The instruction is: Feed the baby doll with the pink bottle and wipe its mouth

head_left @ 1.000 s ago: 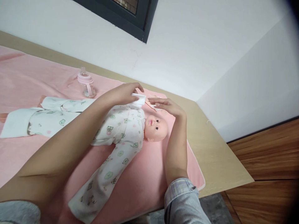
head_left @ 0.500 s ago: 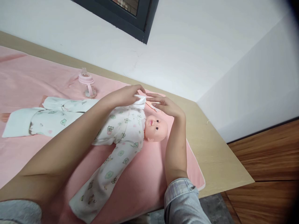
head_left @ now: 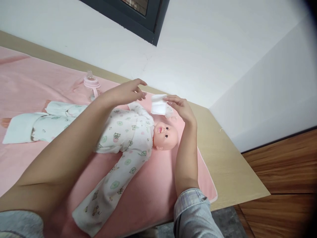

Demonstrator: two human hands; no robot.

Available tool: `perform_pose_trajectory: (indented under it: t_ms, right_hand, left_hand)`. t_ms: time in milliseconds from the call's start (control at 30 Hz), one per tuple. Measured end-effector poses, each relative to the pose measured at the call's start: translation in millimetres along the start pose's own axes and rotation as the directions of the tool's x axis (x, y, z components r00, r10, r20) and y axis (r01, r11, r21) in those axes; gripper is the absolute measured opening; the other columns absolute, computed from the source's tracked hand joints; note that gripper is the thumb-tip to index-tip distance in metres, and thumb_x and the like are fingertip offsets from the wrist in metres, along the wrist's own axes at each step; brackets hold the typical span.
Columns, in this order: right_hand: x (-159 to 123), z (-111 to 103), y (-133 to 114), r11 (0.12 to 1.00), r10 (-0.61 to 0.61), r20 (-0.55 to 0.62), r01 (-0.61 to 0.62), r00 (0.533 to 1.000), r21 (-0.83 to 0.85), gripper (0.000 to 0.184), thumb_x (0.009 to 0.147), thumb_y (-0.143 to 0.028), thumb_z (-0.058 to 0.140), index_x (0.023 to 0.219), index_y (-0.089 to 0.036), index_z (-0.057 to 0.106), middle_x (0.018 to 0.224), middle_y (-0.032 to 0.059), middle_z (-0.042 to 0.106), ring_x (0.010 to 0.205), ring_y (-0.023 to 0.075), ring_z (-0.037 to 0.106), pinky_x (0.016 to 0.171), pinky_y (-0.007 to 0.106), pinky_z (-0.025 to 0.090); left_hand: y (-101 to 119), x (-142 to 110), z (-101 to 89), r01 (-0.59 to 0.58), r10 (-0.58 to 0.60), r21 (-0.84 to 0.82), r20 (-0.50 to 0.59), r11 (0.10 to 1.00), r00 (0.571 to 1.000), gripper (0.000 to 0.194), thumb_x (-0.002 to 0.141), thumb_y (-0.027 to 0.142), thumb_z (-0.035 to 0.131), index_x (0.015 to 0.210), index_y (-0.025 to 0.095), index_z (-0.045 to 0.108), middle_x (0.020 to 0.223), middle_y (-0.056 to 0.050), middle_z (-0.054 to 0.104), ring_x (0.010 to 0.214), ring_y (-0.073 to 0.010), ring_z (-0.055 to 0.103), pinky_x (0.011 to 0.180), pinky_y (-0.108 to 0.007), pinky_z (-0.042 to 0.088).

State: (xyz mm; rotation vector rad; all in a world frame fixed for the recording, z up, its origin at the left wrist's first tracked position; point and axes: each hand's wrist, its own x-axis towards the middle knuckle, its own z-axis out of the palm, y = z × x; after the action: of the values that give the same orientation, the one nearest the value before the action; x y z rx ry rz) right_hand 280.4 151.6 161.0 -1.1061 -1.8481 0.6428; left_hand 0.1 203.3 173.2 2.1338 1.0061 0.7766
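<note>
A baby doll [head_left: 128, 130] in white pyjamas with a small animal print lies on its back, its head to the right. My right hand [head_left: 182, 108] is above the far side of the doll's head, pinching a small folded white cloth or tissue [head_left: 158, 105] between thumb and fingers. Just left of it, over the doll's far shoulder and sleeve, my left hand [head_left: 127, 92] is off the white piece, its fingers apart and holding nothing. Part of a pale printed item [head_left: 171, 112] shows beneath my right hand; its kind is unclear.
A pink blanket [head_left: 138, 185] covers much of the wooden table [head_left: 223, 165]. Beyond my left forearm stands a baby bottle [head_left: 91, 82] with a pink collar and handle, partly hidden. A white wall with a dark window frame [head_left: 148, 29] rises behind; wooden panels are at right.
The folded white piece has moved from my left hand into my right hand's fingers. My left hand has let go and drawn back left and up, its fingers opening.
</note>
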Motion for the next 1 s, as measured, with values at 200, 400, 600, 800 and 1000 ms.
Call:
perform_pose_trajectory:
  t_ms: [200,400,600,800,1000]
  right_hand:
    - [4,1,61,0.911,0.274,-0.294,-0.15,0.916,0.383,0.025,0.082,-0.021,0.066,0.106,-0.019,0.073,0.126,0.0046,0.068,0.109,0.0167,0.068,0.11,0.037,0.052]
    - [-6,7,103,0.758,0.585,-0.301,-0.375,0.753,0.534,0.045,0.082,-0.01,0.063,0.127,-0.012,0.061,0.118,0.0099,0.071,0.107,0.0173,0.072,0.109,0.032,0.054]
    - [-14,3,104,0.723,0.611,-0.329,-0.339,0.72,0.602,0.045,0.088,-0.01,0.058,0.132,-0.009,0.056,0.132,0.0128,0.065,0.101,0.0168,0.074,0.107,0.029,0.056]
    - [-15,-2,110,0.798,0.555,-0.451,-0.295,0.698,0.525,0.039,0.085,-0.016,0.057,0.123,-0.013,0.06,0.136,0.0113,0.062,0.098,0.0147,0.074,0.099,0.026,0.059]
    - [-19,-9,142,0.928,0.339,-0.757,-0.329,0.558,0.174,0.031,0.078,-0.028,0.046,0.101,-0.016,0.063,0.114,0.0105,0.07,0.093,0.0174,0.07,0.084,0.031,0.058]
  left_hand:
    - [0,-14,-36.6,0.069,-0.081,-0.083,-0.159,0.994,0.984,0.046,0.091,0.033,0.062,0.135,0.019,0.058,0.107,-0.011,0.074,0.102,-0.0271,0.071,0.095,-0.046,0.054]
    - [1,-23,-56.6,0.188,-0.194,-0.049,-0.279,0.981,0.941,0.038,0.091,0.028,0.064,0.129,0.024,0.063,0.107,-0.005,0.075,0.103,-0.0255,0.071,0.097,-0.046,0.054]
    - [-11,-19,-62.3,0.189,-0.206,-0.082,-0.336,0.979,0.919,0.04,0.086,0.026,0.067,0.126,0.02,0.067,0.1,-0.006,0.075,0.101,-0.0243,0.071,0.096,-0.041,0.055]
    - [-36,-18,-75.4,0.175,-0.177,-0.043,-0.394,0.984,0.902,0.044,0.088,0.038,0.069,0.129,0.022,0.065,0.103,-0.007,0.072,0.092,-0.0222,0.068,0.092,-0.045,0.053]
    - [-44,-36,-85.8,0.357,-0.273,0.047,-0.555,0.933,0.785,0.074,0.084,0.038,0.07,0.147,0.019,0.038,0.124,-0.009,0.059,0.099,-0.0249,0.058,0.087,-0.045,0.053]
